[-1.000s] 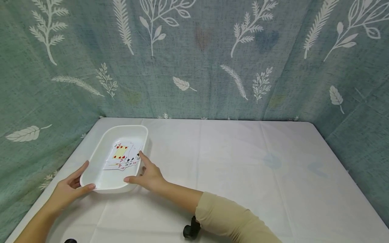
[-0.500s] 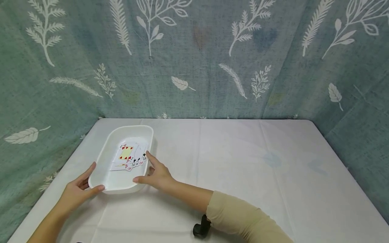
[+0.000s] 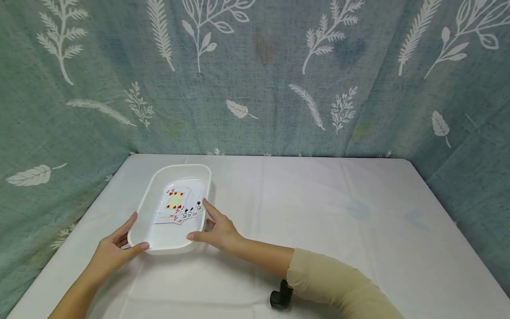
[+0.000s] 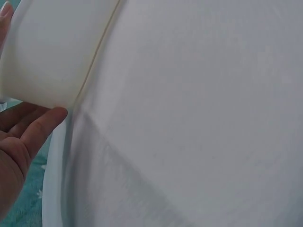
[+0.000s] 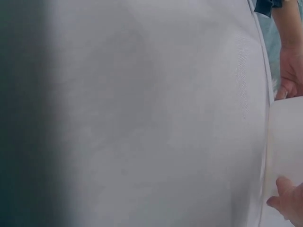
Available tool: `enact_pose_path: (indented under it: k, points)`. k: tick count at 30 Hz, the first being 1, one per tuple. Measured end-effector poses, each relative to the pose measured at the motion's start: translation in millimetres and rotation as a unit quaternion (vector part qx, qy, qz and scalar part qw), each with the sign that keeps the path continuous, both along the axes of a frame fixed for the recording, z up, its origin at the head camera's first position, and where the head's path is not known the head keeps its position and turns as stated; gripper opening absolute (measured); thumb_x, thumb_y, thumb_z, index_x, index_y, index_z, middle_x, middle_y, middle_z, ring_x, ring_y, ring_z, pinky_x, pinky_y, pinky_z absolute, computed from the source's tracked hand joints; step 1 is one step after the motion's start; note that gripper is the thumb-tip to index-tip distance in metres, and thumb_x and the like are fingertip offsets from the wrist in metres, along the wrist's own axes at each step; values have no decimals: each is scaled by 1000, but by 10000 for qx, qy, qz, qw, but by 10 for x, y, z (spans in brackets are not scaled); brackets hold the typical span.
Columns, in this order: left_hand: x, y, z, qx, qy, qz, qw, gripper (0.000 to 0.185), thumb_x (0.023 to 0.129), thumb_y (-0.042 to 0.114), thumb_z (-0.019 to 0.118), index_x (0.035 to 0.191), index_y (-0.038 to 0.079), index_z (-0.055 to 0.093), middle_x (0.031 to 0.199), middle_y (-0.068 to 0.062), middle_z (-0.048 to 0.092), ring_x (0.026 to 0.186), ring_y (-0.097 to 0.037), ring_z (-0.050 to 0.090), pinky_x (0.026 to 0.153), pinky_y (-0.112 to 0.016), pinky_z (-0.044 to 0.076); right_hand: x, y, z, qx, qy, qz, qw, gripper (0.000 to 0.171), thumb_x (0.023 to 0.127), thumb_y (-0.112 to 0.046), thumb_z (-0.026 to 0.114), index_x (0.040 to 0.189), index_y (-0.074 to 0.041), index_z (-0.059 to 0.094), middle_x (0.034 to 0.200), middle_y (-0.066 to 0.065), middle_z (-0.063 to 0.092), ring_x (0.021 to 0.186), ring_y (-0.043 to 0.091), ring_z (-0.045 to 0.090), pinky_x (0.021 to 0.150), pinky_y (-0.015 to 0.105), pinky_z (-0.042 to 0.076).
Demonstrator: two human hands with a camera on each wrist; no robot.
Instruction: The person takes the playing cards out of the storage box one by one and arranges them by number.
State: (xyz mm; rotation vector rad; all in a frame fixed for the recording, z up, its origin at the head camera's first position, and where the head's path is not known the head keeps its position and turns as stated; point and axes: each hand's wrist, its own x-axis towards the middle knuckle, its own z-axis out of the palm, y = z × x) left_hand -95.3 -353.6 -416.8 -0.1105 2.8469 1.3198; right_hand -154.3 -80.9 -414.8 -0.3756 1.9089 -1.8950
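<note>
A white plastic tray [image 3: 163,239] with rounded corners is at the left of the table, holding several fanned-out playing cards [image 3: 174,200]; a red four of hearts lies on top, with black fives and a six showing beside it. My left hand [image 3: 113,253] grips the near left corner, thumb over the rim and fingers against the outside. On the right side my right hand [image 3: 221,228] holds the rim between thumb and fingers. The left wrist view shows the tray's outer wall [image 4: 52,52] with left fingertips under its lower edge. Right fingers [image 5: 284,201] touch the wall in the right wrist view.
White cloth covers the table [image 3: 318,221]. A green-blue curtain [image 3: 255,88] with white leaf prints stands behind it and at both sides. A black device [image 3: 281,294] shows beneath the right forearm near the beige sleeve [image 3: 334,281].
Both hands have moved the tray steadily to the right along the table, with the cards keeping their places inside. The grip of each hand looks the same.
</note>
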Motion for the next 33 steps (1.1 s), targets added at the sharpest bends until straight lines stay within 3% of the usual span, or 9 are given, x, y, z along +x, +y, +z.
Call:
enact_pose_path:
  k: [12, 25, 28, 31, 33]
  points:
    - [56, 223, 23, 268, 130, 26, 9996, 88, 83, 21, 74, 150, 13, 18, 148, -31, 24, 93, 28, 39, 73, 2, 46, 40, 206, -21, -250, 64, 117, 9996, 94, 76, -6, 79, 151, -18, 23, 154, 4, 27, 134, 29, 38, 100, 28, 48]
    - [62, 491, 22, 372, -112, 160, 9991, 93, 78, 25, 79, 151, 17, 20, 147, -28, 29, 94, 27, 37, 75, 3, 43, 57, 455, -35, -464, -24, 138, 9988, 94, 76, -1, 77, 151, -18, 24, 155, 6, 25, 134, 32, 38, 97, 31, 50]
    - [71, 544, 32, 389, -106, 169, 9990, 93, 78, 25, 79, 150, 17, 22, 147, -28, 31, 97, 23, 41, 76, 2, 44, 65, 505, -27, -486, -68, 160, 9987, 94, 76, -2, 77, 151, -17, 22, 155, 6, 25, 134, 32, 38, 97, 31, 51]
    - [74, 603, 41, 379, -45, 145, 9992, 92, 77, 26, 79, 150, 16, 23, 146, -27, 32, 107, 9, 51, 77, 2, 44, 74, 567, -28, -483, -66, 183, 9986, 95, 76, -3, 77, 151, -16, 21, 156, 5, 24, 135, 32, 37, 98, 32, 50]
    - [62, 642, 34, 422, 13, 108, 9991, 91, 78, 25, 79, 150, 14, 25, 147, -26, 32, 107, 8, 51, 77, 2, 44, 81, 617, -30, -444, -45, 176, 9988, 95, 77, -4, 77, 152, -16, 20, 156, 5, 24, 135, 32, 36, 99, 32, 49]
